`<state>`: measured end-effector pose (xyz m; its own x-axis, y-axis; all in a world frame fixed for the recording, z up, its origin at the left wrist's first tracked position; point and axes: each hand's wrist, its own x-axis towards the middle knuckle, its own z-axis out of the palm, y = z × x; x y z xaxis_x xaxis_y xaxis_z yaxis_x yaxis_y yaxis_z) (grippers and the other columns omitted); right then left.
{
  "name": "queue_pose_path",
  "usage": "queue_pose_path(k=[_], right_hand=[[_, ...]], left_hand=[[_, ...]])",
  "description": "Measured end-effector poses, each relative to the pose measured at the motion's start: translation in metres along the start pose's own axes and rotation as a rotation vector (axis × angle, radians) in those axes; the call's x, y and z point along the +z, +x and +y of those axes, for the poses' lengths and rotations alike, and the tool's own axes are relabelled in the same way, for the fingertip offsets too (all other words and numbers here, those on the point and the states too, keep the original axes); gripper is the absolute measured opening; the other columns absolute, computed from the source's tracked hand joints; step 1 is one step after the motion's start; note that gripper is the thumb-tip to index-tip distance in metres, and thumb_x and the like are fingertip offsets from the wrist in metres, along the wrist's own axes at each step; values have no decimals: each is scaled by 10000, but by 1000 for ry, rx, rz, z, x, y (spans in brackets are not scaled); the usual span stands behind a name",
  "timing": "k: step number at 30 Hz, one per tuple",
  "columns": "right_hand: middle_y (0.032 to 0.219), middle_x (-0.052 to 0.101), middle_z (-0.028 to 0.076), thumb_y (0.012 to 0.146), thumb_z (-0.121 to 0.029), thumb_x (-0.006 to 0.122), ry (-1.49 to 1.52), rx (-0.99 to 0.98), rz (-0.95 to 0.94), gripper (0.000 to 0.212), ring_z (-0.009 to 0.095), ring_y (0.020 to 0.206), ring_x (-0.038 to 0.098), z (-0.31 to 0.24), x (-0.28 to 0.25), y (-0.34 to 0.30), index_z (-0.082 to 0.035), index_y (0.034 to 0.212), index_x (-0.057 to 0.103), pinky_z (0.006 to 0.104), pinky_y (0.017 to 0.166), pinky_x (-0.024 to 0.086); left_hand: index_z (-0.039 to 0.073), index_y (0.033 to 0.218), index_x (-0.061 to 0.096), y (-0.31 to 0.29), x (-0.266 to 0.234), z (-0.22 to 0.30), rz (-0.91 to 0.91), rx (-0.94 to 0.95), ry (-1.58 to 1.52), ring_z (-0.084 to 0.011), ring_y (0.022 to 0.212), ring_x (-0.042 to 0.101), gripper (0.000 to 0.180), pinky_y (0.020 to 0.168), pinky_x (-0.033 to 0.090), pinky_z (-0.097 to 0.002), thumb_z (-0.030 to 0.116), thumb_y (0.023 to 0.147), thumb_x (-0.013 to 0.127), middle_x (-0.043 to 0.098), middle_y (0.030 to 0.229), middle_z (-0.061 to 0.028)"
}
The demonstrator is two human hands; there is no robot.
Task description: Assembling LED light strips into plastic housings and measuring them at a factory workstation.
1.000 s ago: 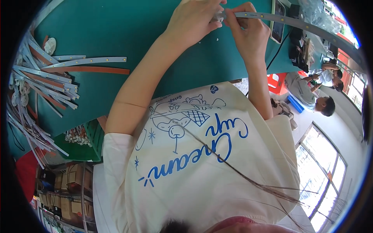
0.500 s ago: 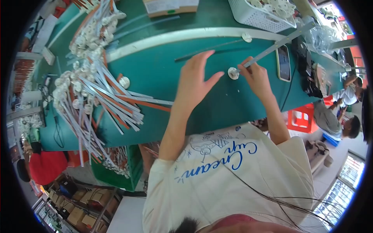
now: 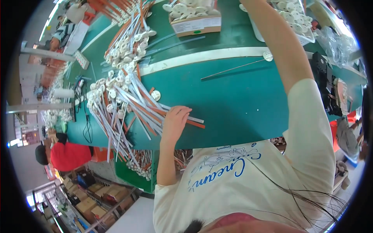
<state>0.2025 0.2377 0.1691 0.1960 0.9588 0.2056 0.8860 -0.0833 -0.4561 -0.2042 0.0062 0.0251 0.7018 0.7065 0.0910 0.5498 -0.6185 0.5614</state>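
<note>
My left hand point(image 3: 175, 121) lies over the near end of a fanned pile of flat silver and brown strips point(image 3: 145, 110), many with white round discs at their far ends. Its fingers are stretched out and slightly bent, touching the strips; two strip ends stick out past it to the right. My right forearm point(image 3: 285, 42) reaches up and away to the top edge, where the hand passes out of the picture. Beside it is a white basket point(image 3: 307, 39) filled with white discs. A thin dark rod point(image 3: 233, 70) with a white disc point(image 3: 268, 56) at one end lies on the green table.
At the far side stands a cardboard box point(image 3: 198, 25) of white discs. More disc-ended strips point(image 3: 128, 46) lie behind the pile. A green crate point(image 3: 136, 171) sits under the table's left front edge. A person in red point(image 3: 72, 161) is at the left.
My left hand has moved left onto the strips. My right hand has left the table middle with its silver strip and disc and reached beyond the top edge; the view has shifted left.
</note>
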Motion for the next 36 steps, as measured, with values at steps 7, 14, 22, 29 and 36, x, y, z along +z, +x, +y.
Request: queue_pose_path(k=[7,14,22,29,36], right_hand=[[690,587,73,872,-182,569,123,-227,-29,182,168,557,527,-28,61,-201,-5,915,560,304,550,450],[917,614,104,824,-135,630,484,-351,-424,240,223,784,614,-96,139,-358,-56,1048,592,322,716,494],[861,613,96,809,-44,641,666,-164,-290,279,180,747,617,-70,116,-346,-70,1083,594,293,666,509],[950,591,68,814,-15,640,995,-37,-139,513,144,794,581,-63,100,-328,-67,1282,436,280,737,491],[917,607,89,966,-205,430,1166,74,476,309,143,789,579,-35,85,-329,-6,1197,478,271,722,480]], left_hand=[[37,982,631,-3,-31,-46,267,-336,145,-285,865,587,213,772,464,-378,185,830,631,620,941,-122],[50,935,650,25,-46,-110,565,-560,455,-282,761,602,314,710,469,-392,330,793,662,629,828,-114],[17,909,666,38,-104,-64,742,-700,-21,-156,635,612,254,615,485,-280,257,836,630,652,736,-63],[15,932,585,106,-62,46,713,-219,-1249,-130,745,600,191,652,506,-266,185,857,630,625,837,-82],[9,979,553,123,61,137,226,-93,-1567,-97,752,578,163,639,465,-225,113,872,620,622,886,-79]])
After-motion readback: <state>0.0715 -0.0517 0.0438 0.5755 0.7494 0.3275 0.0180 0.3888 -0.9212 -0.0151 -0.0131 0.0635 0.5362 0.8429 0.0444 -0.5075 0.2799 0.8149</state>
